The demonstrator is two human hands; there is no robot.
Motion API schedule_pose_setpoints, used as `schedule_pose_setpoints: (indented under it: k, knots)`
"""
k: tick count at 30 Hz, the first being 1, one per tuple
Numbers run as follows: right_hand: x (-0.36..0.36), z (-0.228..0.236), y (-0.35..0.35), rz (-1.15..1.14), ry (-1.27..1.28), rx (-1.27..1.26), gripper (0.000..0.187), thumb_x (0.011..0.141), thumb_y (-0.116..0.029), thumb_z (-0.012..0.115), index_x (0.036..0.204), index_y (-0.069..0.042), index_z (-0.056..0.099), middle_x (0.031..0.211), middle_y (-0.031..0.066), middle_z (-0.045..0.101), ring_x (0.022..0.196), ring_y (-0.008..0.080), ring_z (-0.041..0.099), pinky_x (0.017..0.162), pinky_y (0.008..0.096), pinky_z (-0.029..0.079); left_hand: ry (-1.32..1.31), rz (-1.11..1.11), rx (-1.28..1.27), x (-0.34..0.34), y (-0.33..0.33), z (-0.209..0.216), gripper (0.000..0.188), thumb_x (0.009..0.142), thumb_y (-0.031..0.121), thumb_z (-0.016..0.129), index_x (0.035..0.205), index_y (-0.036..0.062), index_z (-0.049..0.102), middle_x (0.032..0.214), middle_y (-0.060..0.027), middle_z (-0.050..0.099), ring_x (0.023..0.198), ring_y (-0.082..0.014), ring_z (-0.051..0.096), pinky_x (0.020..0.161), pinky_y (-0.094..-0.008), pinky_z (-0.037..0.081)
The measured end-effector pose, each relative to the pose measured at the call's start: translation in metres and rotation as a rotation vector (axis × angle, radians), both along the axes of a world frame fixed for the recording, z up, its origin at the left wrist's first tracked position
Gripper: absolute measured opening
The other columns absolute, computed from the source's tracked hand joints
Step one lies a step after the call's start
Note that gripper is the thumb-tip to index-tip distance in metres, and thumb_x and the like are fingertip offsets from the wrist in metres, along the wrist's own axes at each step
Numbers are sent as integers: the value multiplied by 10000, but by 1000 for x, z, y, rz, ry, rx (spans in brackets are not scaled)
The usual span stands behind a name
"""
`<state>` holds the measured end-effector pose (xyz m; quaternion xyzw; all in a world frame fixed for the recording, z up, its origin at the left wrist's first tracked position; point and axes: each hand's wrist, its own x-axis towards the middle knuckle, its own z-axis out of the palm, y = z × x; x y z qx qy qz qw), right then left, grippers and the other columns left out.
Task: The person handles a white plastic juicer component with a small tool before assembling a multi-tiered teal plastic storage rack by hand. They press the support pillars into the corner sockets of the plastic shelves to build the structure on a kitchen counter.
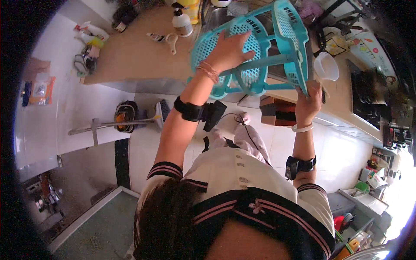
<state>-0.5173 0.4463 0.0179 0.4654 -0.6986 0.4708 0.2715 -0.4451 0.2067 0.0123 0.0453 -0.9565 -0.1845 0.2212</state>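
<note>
A turquoise plastic tiered rack (292, 41) with perforated shelves is held tilted on its side above the counter and sink. My left hand (227, 52) lies across one of its inner shelves, fingers spread and palm against the perforated surface. At the rack's lower right corner, my right hand (308, 104) is closed around the edge of the end tier. Round tubes join the tiers between my two hands. Part of the sink (216, 18) shows behind the rack; the rest is hidden by it.
On the counter (125, 56) to the left stand a white pump bottle (182, 24), a small tube (155, 37) and a white strainer-like scoop (172, 43). A translucent bowl (326, 66) sits right of the rack. A broom (160, 115) and bin (126, 115) stand lower left.
</note>
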Motion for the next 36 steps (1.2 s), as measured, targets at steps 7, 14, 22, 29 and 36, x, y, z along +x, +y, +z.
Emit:
schedule_pose_setpoints:
  k: [7, 14, 22, 29, 36]
  knots:
    - [-42, -11, 19, 13, -142, -53, 244, 592, 76, 616, 788, 3, 491, 788, 128, 508, 744, 265, 499, 684, 315, 406, -83, -430, 604, -44, 28, 30, 507, 793, 381, 466, 1134, 8, 418, 1008, -147, 546, 960, -275, 503, 898, -339, 321]
    - [-59, 13, 2, -68, -396, 135, 303, 683, -187, 638, 851, 14, 486, 769, 129, 489, 738, 215, 508, 658, 294, 407, -1, -34, 195, -54, 91, 33, 234, 792, 230, 509, 954, 65, 476, 741, -139, 572, 647, -333, 543, 501, -388, 413]
    - [-104, -10, -6, -394, -246, 13, 323, 660, -314, 642, 552, -70, 460, 513, 99, 439, 466, 268, 467, 420, 341, 374, -66, 69, 12, -93, 110, 10, 261, 804, 211, 491, 1049, 125, 469, 708, -140, 575, 608, -329, 543, 470, -401, 399]
    - [-115, -7, -10, -401, -199, -80, 311, 678, -308, 626, 587, -77, 440, 521, 60, 438, 480, 239, 481, 424, 324, 383, -176, 47, 126, -105, 110, 21, 277, 843, 256, 418, 1067, 92, 430, 764, -199, 565, 693, -365, 536, 526, -431, 389]
    - [-114, -20, -16, -376, -307, -39, 335, 671, -322, 631, 571, -54, 457, 543, 121, 450, 490, 298, 459, 424, 356, 370, -296, 129, -25, -104, 106, 16, 251, 826, 297, 442, 1030, 152, 426, 631, -167, 563, 557, -357, 537, 415, -429, 379]
